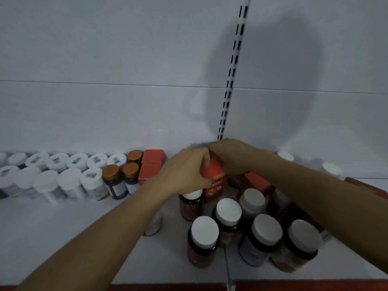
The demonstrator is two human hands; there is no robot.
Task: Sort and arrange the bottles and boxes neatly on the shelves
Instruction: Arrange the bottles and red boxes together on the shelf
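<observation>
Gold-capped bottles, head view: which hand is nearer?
Left. The left hand grips the red box just right of the gold-capped bottles, with the standing red boxes between them. The right hand holds that box's far side, farther right.

The picture was dim and bluish-grey. Light from behind the person threw a broad soft shadow (273, 80) on the white panelled back wall (105, 49). Wide-angle distortion bowed the slotted white metal upright (233, 66), and the white-capped plastic bottles (9, 177) at the left edge looked smeared.
</observation>
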